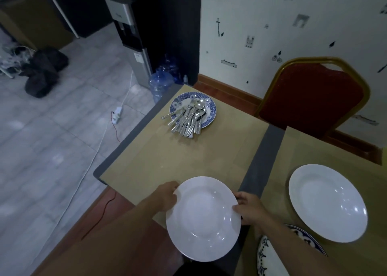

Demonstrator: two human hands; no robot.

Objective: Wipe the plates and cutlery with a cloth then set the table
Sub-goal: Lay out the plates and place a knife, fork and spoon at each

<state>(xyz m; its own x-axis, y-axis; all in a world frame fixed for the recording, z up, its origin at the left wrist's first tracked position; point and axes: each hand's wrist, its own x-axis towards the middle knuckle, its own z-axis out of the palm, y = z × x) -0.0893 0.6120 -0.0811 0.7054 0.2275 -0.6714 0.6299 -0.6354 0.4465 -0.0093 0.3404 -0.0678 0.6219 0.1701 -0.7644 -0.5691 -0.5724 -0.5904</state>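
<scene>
I hold a white plate over the near edge of the table. My left hand grips its left rim and my right hand grips its right rim. A second white plate lies flat on the table to the right. At the far end, a blue-patterned plate carries a heap of several spoons and forks. Another blue-and-white patterned plate shows at the bottom, partly hidden under my right forearm. No cloth is in view.
A red chair with a gold frame stands at the table's far right side against the wall. A grey strip runs across the tabletop. On the floor to the left lie a white cable with a power strip, blue water bottles and a water dispenser.
</scene>
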